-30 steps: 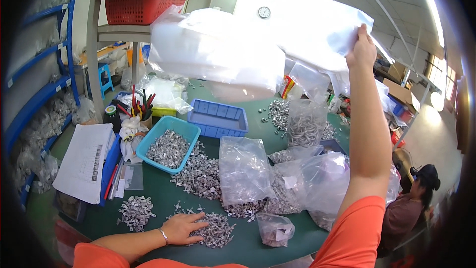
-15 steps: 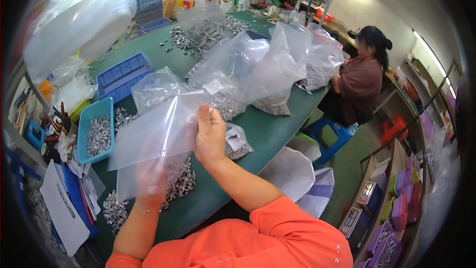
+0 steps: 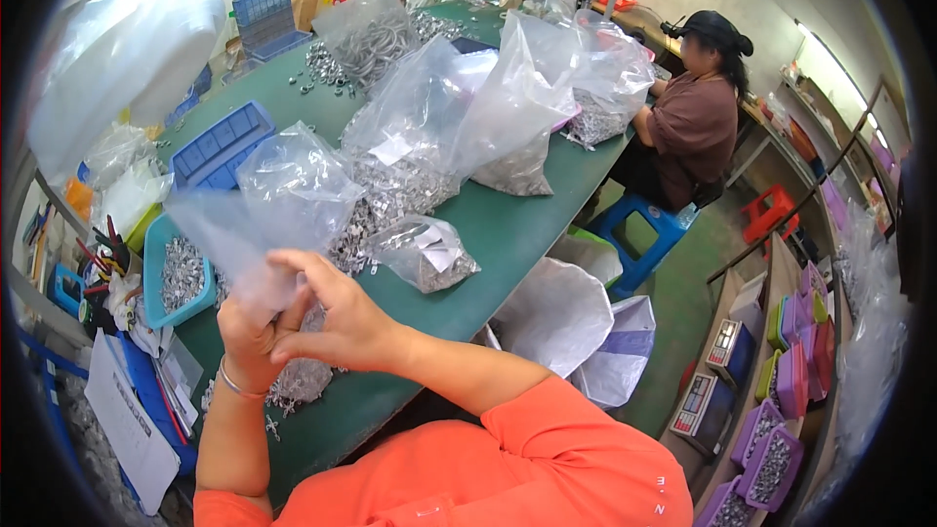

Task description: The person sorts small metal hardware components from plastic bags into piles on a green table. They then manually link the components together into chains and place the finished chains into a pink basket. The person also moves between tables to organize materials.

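Note:
Both my hands grip the mouth of an empty clear plastic bag [image 3: 229, 239] above the green table [image 3: 527, 224]. My left hand [image 3: 249, 337] pinches the bag's lower edge. Over it lies my right hand [image 3: 337, 317], fingers pressed on the same edge. Loose small metal parts [image 3: 298, 381] lie on the table just under my hands. A small filled bag of parts [image 3: 425, 254] rests to the right of my hands.
Several large clear bags of metal parts [image 3: 439, 137] stand mid-table. A teal tray of parts [image 3: 176, 273] and blue crates [image 3: 220, 146] sit at left, with papers [image 3: 127, 420] and pens. A seated person [image 3: 688, 122] works at the far side. White sacks [image 3: 561, 317] lie on the floor.
My hands have drawn together at the bag's edge and the bag has shrunk from a wide spread sheet to a bunched piece. The view has tilted slightly.

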`<state>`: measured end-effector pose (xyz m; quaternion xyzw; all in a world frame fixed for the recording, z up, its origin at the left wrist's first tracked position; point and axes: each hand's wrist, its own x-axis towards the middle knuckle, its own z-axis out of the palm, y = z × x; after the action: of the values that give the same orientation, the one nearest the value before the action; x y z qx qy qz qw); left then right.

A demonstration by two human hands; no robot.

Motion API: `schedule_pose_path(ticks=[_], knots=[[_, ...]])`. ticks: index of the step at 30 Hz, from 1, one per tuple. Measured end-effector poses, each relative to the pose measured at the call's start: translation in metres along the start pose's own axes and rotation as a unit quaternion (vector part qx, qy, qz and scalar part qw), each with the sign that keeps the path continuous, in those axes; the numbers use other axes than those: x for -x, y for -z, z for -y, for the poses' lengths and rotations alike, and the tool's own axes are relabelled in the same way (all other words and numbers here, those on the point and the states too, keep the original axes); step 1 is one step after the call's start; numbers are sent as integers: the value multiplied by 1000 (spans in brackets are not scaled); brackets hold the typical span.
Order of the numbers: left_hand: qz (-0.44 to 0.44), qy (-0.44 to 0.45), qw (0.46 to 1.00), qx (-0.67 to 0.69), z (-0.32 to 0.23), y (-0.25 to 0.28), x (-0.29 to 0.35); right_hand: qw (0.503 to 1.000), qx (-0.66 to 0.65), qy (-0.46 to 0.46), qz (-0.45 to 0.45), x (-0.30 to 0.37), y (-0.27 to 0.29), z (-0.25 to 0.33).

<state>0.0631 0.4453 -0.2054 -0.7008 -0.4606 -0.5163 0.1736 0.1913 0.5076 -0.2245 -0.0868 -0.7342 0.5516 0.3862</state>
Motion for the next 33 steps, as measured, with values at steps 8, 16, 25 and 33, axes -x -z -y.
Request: schedule_pose_path(ticks=[8, 16, 25, 33], knots=[[-140, 118, 983, 15, 14, 41, -10, 858, 313, 211, -348, -16, 38, -15], [73, 149, 966, -197, 6, -3, -24, 936, 73, 254, -233, -13, 37, 19], [-7, 434, 588, 682, 24, 57, 27, 843, -470, -167, -199, 20, 34, -29], [79, 512, 782, 348, 3, 87, 47, 914, -383, -112, -67, -4, 55, -38]])
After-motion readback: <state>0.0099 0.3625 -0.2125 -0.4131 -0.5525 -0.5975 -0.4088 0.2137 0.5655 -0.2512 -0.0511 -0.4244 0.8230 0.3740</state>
